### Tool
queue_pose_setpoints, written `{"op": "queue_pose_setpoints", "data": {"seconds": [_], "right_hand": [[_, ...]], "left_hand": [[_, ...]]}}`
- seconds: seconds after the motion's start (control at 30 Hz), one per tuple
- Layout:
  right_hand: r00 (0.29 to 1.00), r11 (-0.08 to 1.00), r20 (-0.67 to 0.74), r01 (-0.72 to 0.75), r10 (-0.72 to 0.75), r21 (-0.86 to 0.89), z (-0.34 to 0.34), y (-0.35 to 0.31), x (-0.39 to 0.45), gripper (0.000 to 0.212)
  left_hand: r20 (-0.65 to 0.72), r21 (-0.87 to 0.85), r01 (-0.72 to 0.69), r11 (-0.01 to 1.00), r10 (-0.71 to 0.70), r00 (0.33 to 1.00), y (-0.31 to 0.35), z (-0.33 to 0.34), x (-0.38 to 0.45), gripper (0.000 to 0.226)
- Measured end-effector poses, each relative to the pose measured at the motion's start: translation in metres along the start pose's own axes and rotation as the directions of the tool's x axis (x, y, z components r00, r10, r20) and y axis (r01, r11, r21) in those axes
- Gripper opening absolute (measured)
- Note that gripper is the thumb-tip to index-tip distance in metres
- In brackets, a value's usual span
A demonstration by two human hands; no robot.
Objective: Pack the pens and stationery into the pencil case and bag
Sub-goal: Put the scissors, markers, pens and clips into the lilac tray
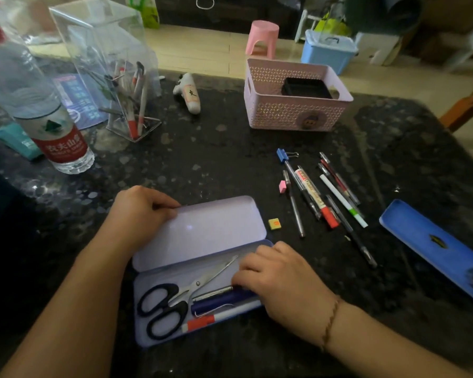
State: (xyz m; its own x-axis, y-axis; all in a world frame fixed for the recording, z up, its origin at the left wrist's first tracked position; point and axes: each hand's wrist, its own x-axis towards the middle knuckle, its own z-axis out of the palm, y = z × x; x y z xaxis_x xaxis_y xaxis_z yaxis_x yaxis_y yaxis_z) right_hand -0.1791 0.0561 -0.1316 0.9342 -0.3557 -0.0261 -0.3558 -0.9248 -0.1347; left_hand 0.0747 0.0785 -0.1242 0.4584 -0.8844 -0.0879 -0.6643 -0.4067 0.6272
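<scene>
The dark speckled worktop (230,165) has a bare stretch between the open pencil case (202,268) near the front edge and the pink basket (295,110) toward the back edge; its right corner falls away to the floor. One blue lid or tray (437,249) lies by the right edge. The basket holds one black tray (306,88). One clear plastic holder (120,85) at back left contains several pens, too jumbled to count. One water bottle (58,137) stands at the left.

The case's lid is laid flat; its tray holds one pair of scissors (175,301) and three pens (219,304).

The left hand (139,211) pinches the lid's far corner. The right hand (279,279) rests on the pens' ends, fingers curled over them; whether that grip clamps them I cannot tell.

Right of the case lie about seven loose pens (325,195), one blue binder clip (283,154), one pink eraser (282,186) and one yellow eraser (274,223).
</scene>
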Motion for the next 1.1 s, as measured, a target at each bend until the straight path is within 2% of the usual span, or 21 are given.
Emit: {"op": "queue_pose_setpoints", "data": {"seconds": [0.07, 0.13, 0.23, 0.27, 0.33, 0.4, 0.47, 0.57, 0.63, 0.7, 0.73, 0.8, 0.87, 0.97, 1.1], "right_hand": [[1.000, 1.000, -0.020, 0.010, -0.010, 0.019, 0.000, 0.006, -0.004, 0.023], [0.992, 0.997, -0.127, -0.006, 0.016, 0.078, -0.005, 0.012, -0.007, 0.027], [0.925, 0.972, -0.317, -0.161, 0.210, 0.174, -0.020, 0.038, -0.003, 0.030], [0.905, 0.949, -0.301, -0.255, 0.302, 0.184, -0.025, 0.049, 0.000, 0.033], [0.900, 0.909, -0.159, -0.380, 0.406, 0.169, -0.030, 0.068, 0.006, 0.039], [0.918, 0.900, -0.017, -0.384, 0.395, 0.205, -0.027, 0.078, 0.010, 0.038], [0.925, 0.897, 0.052, -0.377, 0.376, 0.230, -0.023, 0.081, 0.014, 0.036], [0.910, 0.877, 0.002, -0.400, 0.415, 0.265, -0.022, 0.080, 0.015, 0.034], [0.892, 0.880, -0.131, -0.387, 0.433, 0.277, -0.027, 0.072, 0.009, 0.033], [0.905, 0.911, -0.224, -0.290, 0.361, 0.293, -0.038, 0.054, 0.003, 0.026], [0.935, 0.934, -0.217, -0.212, 0.279, 0.287, -0.043, 0.041, 0.001, 0.020], [0.983, 0.976, -0.149, -0.078, 0.110, 0.204, -0.044, 0.018, 0.002, 0.013], [0.997, 0.998, -0.082, -0.012, 0.017, 0.065, -0.033, 0.009, 0.005, 0.012], [1.000, 0.998, 0.005, -0.031, 0.031, -0.061, -0.014, 0.015, 0.007, 0.020], [0.998, 0.992, -0.005, -0.070, 0.070, -0.105, -0.006, 0.022, 0.004, 0.022]], "left_hand": [[0.003, 0.002, 0.001, 1.000, -0.001, 1.000, -0.001, 0.000, 0.001, 0.014], [0.000, -0.001, -0.001, 1.000, 0.001, 1.000, -0.001, 0.000, 0.002, 0.014], [-0.003, 0.009, -0.006, 1.000, 0.006, 1.000, -0.001, 0.000, 0.002, 0.014], [-0.003, 0.011, -0.003, 1.000, 0.004, 1.000, -0.001, 0.001, 0.002, 0.014], [-0.006, 0.015, 0.001, 1.000, -0.001, 1.000, 0.000, 0.001, 0.002, 0.014], [-0.012, 0.009, 0.003, 1.000, -0.003, 1.000, 0.001, 0.001, 0.001, 0.014], [-0.015, 0.006, 0.007, 1.000, -0.007, 1.000, 0.002, 0.001, 0.000, 0.014], [-0.017, 0.007, -0.005, 1.000, 0.005, 1.000, 0.001, 0.001, 0.000, 0.015], [-0.017, -0.007, -0.005, 1.000, 0.005, 1.000, 0.001, 0.000, 0.000, 0.015], [-0.018, -0.015, -0.007, 1.000, 0.007, 1.000, 0.000, 0.000, 0.000, 0.015], [-0.019, -0.008, -0.009, 1.000, 0.009, 1.000, 0.000, 0.001, 0.000, 0.015], [-0.023, 0.010, -0.009, 1.000, 0.009, 1.000, 0.000, 0.002, 0.000, 0.015], [-0.025, 0.008, -0.004, 1.000, 0.004, 1.000, 0.000, 0.002, 0.000, 0.014], [-0.022, 0.002, -0.011, 1.000, 0.011, 1.000, -0.001, 0.001, -0.001, 0.015], [-0.002, 0.012, -0.018, 1.000, 0.018, 1.000, -0.002, 0.002, 0.001, 0.016]]}}
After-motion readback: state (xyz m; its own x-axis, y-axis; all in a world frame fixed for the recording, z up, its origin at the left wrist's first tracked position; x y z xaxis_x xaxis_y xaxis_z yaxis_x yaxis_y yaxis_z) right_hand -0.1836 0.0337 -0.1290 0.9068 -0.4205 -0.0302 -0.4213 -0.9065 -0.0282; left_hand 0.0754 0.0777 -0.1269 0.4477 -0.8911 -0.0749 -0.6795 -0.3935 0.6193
